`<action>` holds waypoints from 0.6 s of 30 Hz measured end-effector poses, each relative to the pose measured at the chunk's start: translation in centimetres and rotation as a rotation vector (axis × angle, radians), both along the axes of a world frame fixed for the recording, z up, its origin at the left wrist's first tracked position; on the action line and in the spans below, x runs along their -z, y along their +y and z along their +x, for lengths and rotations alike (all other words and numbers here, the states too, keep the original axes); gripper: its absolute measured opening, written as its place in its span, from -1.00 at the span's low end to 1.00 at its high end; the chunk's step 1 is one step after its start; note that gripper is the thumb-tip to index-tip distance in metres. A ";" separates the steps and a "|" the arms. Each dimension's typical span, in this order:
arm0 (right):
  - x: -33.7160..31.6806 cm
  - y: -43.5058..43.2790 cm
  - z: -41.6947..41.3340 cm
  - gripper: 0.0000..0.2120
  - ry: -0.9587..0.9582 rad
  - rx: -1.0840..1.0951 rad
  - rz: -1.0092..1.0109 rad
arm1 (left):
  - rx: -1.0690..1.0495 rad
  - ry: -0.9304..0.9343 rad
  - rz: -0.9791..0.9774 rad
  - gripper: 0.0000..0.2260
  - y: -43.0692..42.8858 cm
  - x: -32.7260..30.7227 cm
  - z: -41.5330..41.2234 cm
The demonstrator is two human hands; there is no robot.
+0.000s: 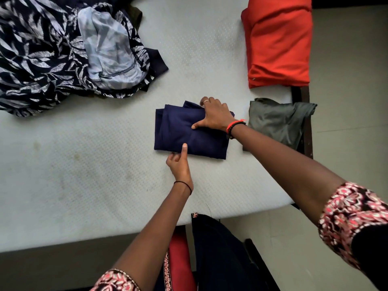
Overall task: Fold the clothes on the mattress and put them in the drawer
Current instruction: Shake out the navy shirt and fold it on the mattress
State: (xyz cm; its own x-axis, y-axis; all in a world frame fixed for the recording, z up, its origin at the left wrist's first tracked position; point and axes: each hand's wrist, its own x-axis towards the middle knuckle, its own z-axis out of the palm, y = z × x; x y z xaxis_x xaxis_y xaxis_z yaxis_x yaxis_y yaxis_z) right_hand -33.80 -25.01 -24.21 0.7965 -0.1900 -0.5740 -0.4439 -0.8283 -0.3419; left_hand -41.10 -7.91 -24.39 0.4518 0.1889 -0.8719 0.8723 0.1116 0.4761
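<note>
Navy garment (189, 131) is folded into a compact rectangle on the mattress (105, 175), right of middle, closer to the near edge than the far one. My right hand (214, 116) lies palm down on its far right part with the thumb splayed out, pressing. The fingertips bend over the far edge, out of sight. My left hand (179, 164) pinches the near edge, thumb on top and fingers curled at the hem.

Handling guess: light, soft, limp knit with nothing stiff in it. The layers will slide and open if it's lifted by one corner, so best take it with one hand under and one on top, or by both short ends.

Around it:
- A grey-green garment (277, 120) sits just beside it at the right edge, part hanging off.
- A folded orange cloth (277, 43) is at the far right corner.
- A leaf-print pile (42, 55) with a pale blue piece (109, 51) on it is at the far left, unfolded, well apart.

No drawer in view. Nothing lies on the navy bundle.
</note>
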 end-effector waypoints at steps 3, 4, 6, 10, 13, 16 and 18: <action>0.2 -0.4 0.6 -0.24 0.091 0.036 0.091 | -0.071 -0.022 -0.112 -0.56 -0.6 -0.3 1.5; 0.2 -0.5 0.7 -0.25 0.114 0.047 0.115 | -0.097 -0.030 -0.156 -0.53 -0.7 -0.3 2.0; 0.3 -0.6 0.9 -0.27 0.147 0.074 0.151 | -0.109 -0.035 -0.236 -0.52 -0.7 0.1 3.0; 0.5 -1.0 1.1 -0.43 0.175 0.137 0.276 | -0.038 -0.044 -0.363 -0.61 -0.8 -0.5 4.7; -0.3 -1.7 0.4 -0.55 0.231 0.226 0.410 | 0.071 -0.042 -0.401 -0.68 -0.7 -1.1 5.4; -0.9 -2.5 -0.9 -0.52 0.271 0.306 0.500 | 0.182 -0.007 -0.449 -0.85 -0.6 -1.7 5.7; -1.3 -3.4 -2.4 -0.47 0.258 0.376 0.546 | 0.246 0.029 -0.478 -0.91 -1.2 -2.3 5.6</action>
State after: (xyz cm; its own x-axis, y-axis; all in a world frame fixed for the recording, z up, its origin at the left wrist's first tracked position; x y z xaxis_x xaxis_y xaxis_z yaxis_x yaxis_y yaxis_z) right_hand -36.19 -28.37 -22.92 0.5592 -0.0563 -0.8271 -0.7887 -0.3435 -0.5098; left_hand -35.51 -9.09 -22.06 0.4068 -0.3407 -0.8476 0.9121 0.1008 0.3973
